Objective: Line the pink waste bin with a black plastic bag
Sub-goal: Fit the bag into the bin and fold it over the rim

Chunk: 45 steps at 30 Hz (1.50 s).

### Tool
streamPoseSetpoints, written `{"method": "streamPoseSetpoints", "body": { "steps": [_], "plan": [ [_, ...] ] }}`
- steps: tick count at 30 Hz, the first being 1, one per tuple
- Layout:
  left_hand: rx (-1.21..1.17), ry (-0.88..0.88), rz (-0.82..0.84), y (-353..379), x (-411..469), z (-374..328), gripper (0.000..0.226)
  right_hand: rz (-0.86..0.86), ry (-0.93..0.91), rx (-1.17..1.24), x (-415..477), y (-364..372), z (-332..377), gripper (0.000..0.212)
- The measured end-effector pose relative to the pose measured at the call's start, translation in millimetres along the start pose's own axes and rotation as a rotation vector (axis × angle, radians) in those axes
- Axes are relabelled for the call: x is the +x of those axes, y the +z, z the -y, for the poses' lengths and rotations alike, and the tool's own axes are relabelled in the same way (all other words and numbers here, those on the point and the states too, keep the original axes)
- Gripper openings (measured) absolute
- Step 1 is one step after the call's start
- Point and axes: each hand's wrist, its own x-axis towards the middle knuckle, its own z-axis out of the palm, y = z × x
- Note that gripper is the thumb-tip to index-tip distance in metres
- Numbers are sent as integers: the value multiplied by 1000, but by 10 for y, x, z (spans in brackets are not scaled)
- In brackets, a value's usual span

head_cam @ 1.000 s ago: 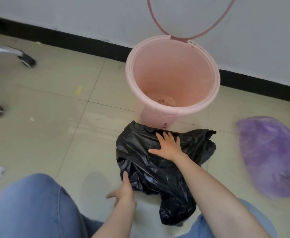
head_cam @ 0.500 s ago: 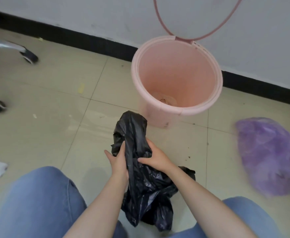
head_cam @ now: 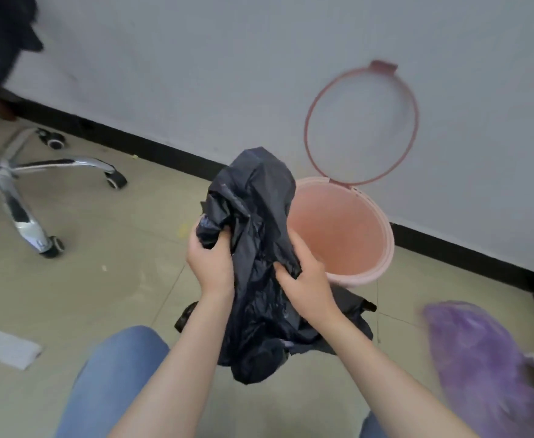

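Both hands hold the black plastic bag (head_cam: 259, 248) up off the floor (head_cam: 85, 279), bunched and crumpled, at the centre of the view. The left hand (head_cam: 210, 263) has its fingers (head_cam: 219, 240) closed around a wad of film at the bag's 9 o'clock edge, and the right hand (head_cam: 303, 276) pinches a fold at its 4 o'clock side, fingers narrow on the plastic. The pink waste bin (head_cam: 382, 254) stands on the floor at about 2 o'clock from the hands, against the wall, its retaining ring (head_cam: 414, 121) swung up and its inside bare of any liner. The step in hand looks like finding the bag's mouth; whether an open edge is already between the fingers is hard to tell, since the film is dark and slightly blurred. The next move calls for parting the two layers, spreading the mouth wide, then carrying it over the bin's rim. A purple bag (head_cam: 480, 368) lies at 4 o'clock, well clear.
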Motion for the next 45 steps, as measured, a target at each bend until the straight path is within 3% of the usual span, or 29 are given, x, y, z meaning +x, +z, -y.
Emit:
{"method": "streamPoseSetpoints", "body": {
  "steps": [2, 4, 5, 7, 10, 12, 14, 16, 19, 23, 25, 28, 29, 33, 36, 38, 40, 43, 45],
  "plan": [
    [-13, -57, 311, 279, 30, -195, 29, -190, -4, 15, 39, -157, 82, 54],
    [115, -163, 601, 524, 72, -313, 67, -433, 81, 88, 116, -361, 88, 52],
    [229, -172, 684, 609, 91, -329, 84, -557, 135, 97, 163, -477, 49, 51],
    [563, -12, 774, 688, 134, -274, 98, -727, 270, 18, 261, -700, -72, 52],
    [1058, 280, 884, 717, 140, -38, 99, -710, 481, -143, 450, -874, -278, 68],
    [1218, 362, 1018, 762, 117, 163, 94, -592, 552, -422, 564, -875, -419, 68],
    [1334, 429, 1099, 820, 81, 370, 90, -397, 498, -750, 635, -877, -593, 61],
    [1456, 482, 1104, 852, 77, 527, 86, -104, 439, -913, 681, -886, -748, 53],
    [1618, 503, 1075, 908, 80, 748, 79, 311, 499, -922, 771, -951, -1077, 46],
    [1702, 476, 1021, 1026, 104, 849, 61, 459, 542, -752, 909, -1012, -1371, 41],
    [1769, 464, 990, 1081, 83, 817, 52, 454, 542, -708, 942, -1015, -1411, 40],
    [1819, 436, 908, 1207, 93, 706, 37, 270, 415, -585, 907, -1071, -1323, 26],
    [1832, 432, 892, 1252, 100, 660, 32, 253, 369, -539, 860, -1115, -1249, 31],
    [1720, 407, 894, 1455, 153, 465, 30, 500, 309, -515, 481, -1298, -978, 70],
    [1590, 439, 839, 1726, 263, 373, 16, 598, 264, -639, 471, -1302, -910, 81],
    [1474, 449, 872, 1875, 306, 315, 18, 568, 265, -572, 628, -1261, -961, 61],
    [1451, 483, 926, 1886, 364, 307, 39, 491, 228, -488, 819, -1250, -1067, 28],
    [1590, 600, 652, 1619, 430, 237, 56, 166, 267, -552, 1054, -1350, -1260, 14],
    [1604, 465, 484, 1424, 464, 168, 57, 77, 302, -668, 1134, -1408, -1349, 16]
  ]
}}
